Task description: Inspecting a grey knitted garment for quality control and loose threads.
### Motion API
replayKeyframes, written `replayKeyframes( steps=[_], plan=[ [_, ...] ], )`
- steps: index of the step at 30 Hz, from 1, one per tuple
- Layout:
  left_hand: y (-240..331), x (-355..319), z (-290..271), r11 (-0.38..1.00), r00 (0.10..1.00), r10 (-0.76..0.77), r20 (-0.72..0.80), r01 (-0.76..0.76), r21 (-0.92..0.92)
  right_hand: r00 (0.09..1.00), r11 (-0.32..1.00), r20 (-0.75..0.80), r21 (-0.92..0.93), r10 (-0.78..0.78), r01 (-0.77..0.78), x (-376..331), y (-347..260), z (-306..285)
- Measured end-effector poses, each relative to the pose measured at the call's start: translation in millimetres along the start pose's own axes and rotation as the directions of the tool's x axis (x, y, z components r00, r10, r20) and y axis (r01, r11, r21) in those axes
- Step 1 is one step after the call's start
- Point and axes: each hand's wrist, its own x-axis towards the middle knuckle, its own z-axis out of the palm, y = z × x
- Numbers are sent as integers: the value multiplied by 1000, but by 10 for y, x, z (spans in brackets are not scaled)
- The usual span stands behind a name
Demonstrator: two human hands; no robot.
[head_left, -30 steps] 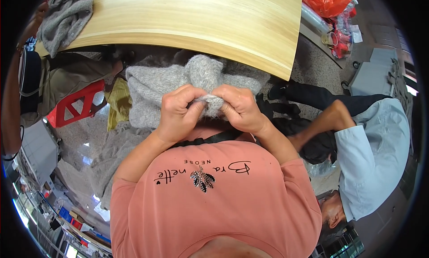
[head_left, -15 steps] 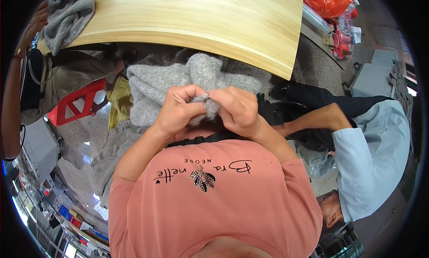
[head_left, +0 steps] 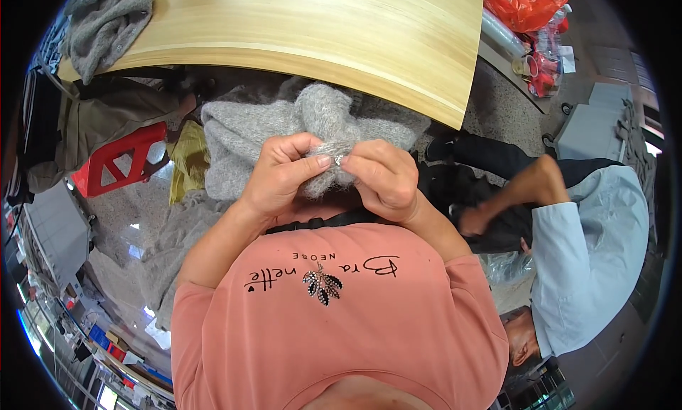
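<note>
Grey fuzzy knit (head_left: 241,140) bunched between pink shirt (head_left: 398,303) and wooden surface (head_left: 320,34). Left hand (head_left: 280,172), right hand (head_left: 387,179) near each other, fingers of both pinching knit's gathered edge.

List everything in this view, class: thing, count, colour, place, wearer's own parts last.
Table: 1, pale wood, top centre
Held knitwear: count unclear, grey, centre
Table knitwear: count unclear, grey, upper left
Floor knitwear: count unclear, grey, left
Stool: 1, red, left
Sack: 1, yellow, beside stool
Plastic bag: 1, red, upper right
Cup: 1, clear, below red bag
Wheeled units: 2, grey, both sides
Nearby person: 1, light blue shirt, right
Another person: 1, khaki trousers, upper left
Rim clutter: uncountable, mixed colours, lower left
T-shirt: 1, salmon pink, lower centre
Left hand: 1, bare, pinching held knitwear
Right hand: 1, bare, pinching held knitwear
</note>
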Motion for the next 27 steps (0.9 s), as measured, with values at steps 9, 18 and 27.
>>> replayKeyframes(
  steps=[9,18,27],
  plan=[
    [-102,16,3,981,984,144,-106,-127,147,989,994,109,-28,-98,102,22,46,39],
    [-76,-5,-1,928,970,197,-139,-139,346,990,985,64,-112,-122,129,-32,78,116],
    [-206,58,-13,931,940,271,-209,-201,305,973,944,-11,-248,-230,220,-204,215,324]
  ],
)
